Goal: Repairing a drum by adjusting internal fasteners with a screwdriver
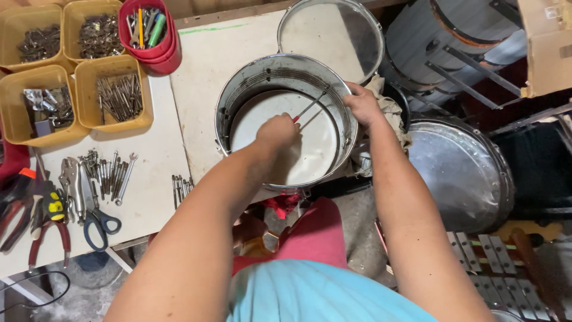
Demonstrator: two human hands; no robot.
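i see my left hand down inside the metal drum shell, its grip closed around a red-handled screwdriver whose shaft points up toward the far wall. my right hand clasps the shell's rim on the right side. the shell stands at the edge of the worktop, with yellow bins of hardware well to the left
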